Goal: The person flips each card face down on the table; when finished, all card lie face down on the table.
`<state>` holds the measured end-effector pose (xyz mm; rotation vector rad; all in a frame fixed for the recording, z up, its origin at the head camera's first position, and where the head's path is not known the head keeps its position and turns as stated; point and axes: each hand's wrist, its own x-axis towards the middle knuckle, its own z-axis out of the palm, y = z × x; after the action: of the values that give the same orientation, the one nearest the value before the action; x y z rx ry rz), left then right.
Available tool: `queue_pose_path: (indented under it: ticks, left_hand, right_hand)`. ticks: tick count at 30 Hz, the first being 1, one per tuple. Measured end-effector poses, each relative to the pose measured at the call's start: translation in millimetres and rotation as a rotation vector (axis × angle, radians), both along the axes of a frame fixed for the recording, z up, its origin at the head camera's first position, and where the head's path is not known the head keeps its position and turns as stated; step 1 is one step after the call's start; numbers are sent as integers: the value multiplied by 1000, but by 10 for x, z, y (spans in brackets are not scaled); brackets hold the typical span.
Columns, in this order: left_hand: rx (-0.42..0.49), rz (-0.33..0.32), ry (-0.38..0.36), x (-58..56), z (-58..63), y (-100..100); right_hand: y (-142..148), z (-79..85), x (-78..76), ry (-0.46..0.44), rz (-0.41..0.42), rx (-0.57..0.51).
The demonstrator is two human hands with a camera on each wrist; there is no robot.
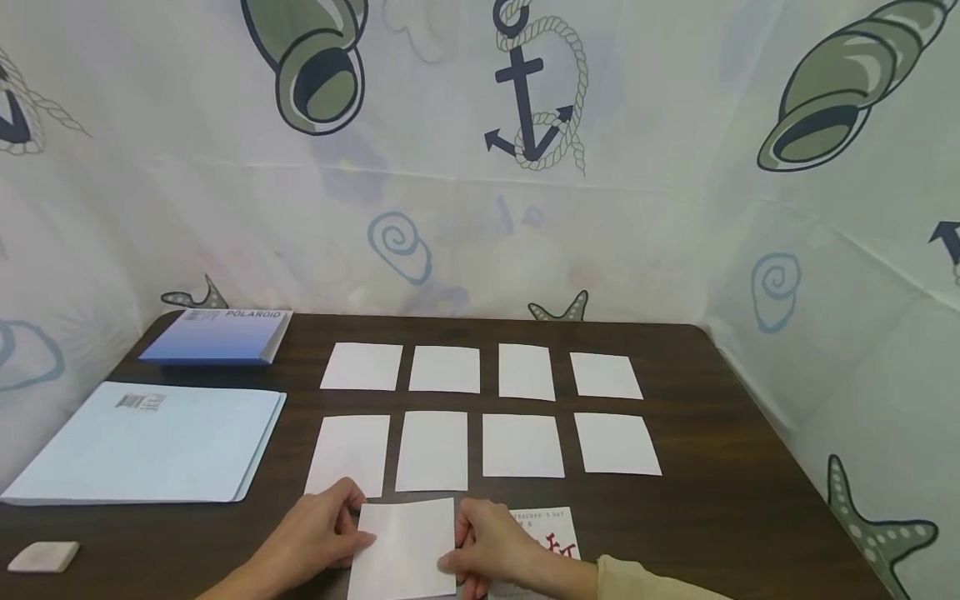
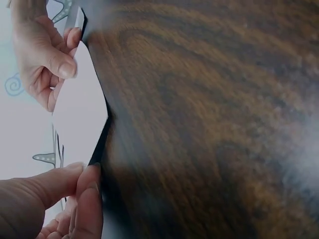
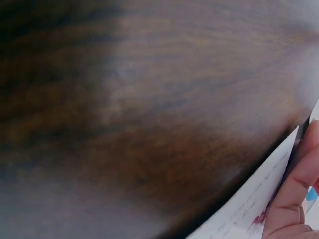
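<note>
Near the front edge of the table, a blank white card (image 1: 405, 546) is held between both hands. My left hand (image 1: 318, 533) pinches its left edge between thumb and fingers. At the opposite edge, my right hand (image 1: 498, 542) grips it, thumb on top. The left wrist view shows the white card (image 2: 82, 104) bent slightly, raised at a low angle over the wood. A printed card (image 1: 551, 529) with red figures and the words "TEACHER'S DAY" lies under and beside the right hand, partly hidden by it. In the right wrist view, the printed card (image 3: 249, 204) runs along the fingers (image 3: 294, 194).
Several white cards (image 1: 431, 450) lie in two rows on the dark wooden table (image 1: 705, 500). At the left are a pale blue folder (image 1: 150, 442), a blue-and-white POLAROID box (image 1: 217, 337) and a white eraser-like block (image 1: 43, 557). A patterned curtain (image 1: 465, 233) hangs behind.
</note>
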<state>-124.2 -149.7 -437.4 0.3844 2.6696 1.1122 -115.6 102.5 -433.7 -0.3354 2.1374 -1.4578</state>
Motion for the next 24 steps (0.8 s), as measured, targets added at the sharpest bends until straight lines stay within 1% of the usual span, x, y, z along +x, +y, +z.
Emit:
queue_pose_path:
  ticks: [5,10,12,15,16,19,22,24]
  left_hand:
    - [-28,-16,4,-35,18,40]
    - [-35,-34,4,-56,27,54]
    - [-38,-38,0,-64,29,58]
    - [-45,-39,-9,-77,36,65]
    - [-50,-38,-11,-80,41,67]
    - [-64,-35,-11,-82,57,68]
    - [-83,-20,-20,-69,69,61]
    - [-100,-12,-23,-59,74,50]
  right_hand:
    - [4,13,-9,6,6,22]
    - [14,30,-6,-10,-5,10]
    - [39,52,-3,-21,-14,0]
    - [133,116,-23,-9,-40,-15]
    - [184,143,-37,9,-51,-11]
    - [416,194,-96,137,-78,46]
    - [703,189,-125,282,-97,164]
    - [881,164,-123,351,-99,242]
